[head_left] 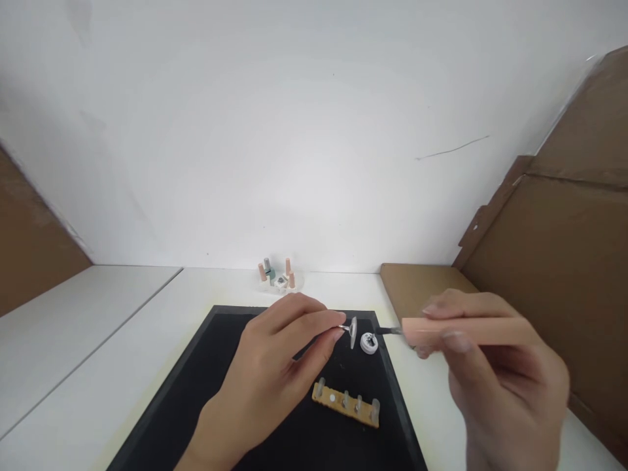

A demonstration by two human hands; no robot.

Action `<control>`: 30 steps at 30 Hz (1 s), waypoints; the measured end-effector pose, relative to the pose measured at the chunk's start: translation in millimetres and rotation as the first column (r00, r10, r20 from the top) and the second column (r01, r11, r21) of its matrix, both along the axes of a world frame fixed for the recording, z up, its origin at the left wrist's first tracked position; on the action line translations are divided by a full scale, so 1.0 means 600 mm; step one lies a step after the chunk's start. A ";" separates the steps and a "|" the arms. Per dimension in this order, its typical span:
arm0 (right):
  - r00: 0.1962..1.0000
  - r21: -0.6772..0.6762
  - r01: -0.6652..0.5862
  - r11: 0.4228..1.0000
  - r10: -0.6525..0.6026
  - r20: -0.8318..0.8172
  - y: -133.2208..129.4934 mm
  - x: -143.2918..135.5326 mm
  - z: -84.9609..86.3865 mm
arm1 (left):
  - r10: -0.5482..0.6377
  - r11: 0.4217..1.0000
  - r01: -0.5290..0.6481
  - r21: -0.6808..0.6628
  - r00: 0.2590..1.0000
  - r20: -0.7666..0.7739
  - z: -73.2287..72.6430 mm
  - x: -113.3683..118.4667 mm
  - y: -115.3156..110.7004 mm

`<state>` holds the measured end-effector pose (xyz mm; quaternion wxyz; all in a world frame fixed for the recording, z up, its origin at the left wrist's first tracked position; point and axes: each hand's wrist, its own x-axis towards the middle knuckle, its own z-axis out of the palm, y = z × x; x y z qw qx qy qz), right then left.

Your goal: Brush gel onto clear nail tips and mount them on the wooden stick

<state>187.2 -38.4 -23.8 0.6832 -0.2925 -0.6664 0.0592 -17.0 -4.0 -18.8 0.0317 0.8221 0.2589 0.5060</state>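
My left hand (279,356) pinches a thin metal stem between thumb and fingertips. At the stem's end is a small clear, curved nail tip (353,332), seen nearly edge-on. My right hand (495,373) grips a nail polish brush (456,331) by its long peach cap, with the dark bristles pointing left toward the nail tip but apart from it. Between the two lies a small round white pot (369,343) with dark marks on top. Below them, a yellowish-brown strip (346,405) carries several translucent nail tips standing upright and a white dot.
A black mat (196,392) with a raised border covers part of the white table (112,340). Several nail polish bottles (277,278) stand in a clear holder against the white wall. Cardboard panels (564,261) flank both sides, and a flat brown board (422,281) lies at the back right.
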 end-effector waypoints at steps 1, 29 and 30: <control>1.000 0.004 0.004 1.000 -0.004 0.027 -0.001 -0.002 0.002 | -0.003 1.000 0.003 0.007 1.000 0.004 0.002 0.001 0.000; 0.993 0.013 -0.047 0.999 0.046 0.109 0.005 -0.003 0.011 | -0.028 0.999 0.027 0.020 1.000 0.014 0.014 0.007 -0.013; 0.993 0.015 -0.038 0.999 0.036 0.115 0.004 -0.003 0.011 | -0.030 0.999 0.030 0.022 0.999 0.018 0.015 0.007 -0.013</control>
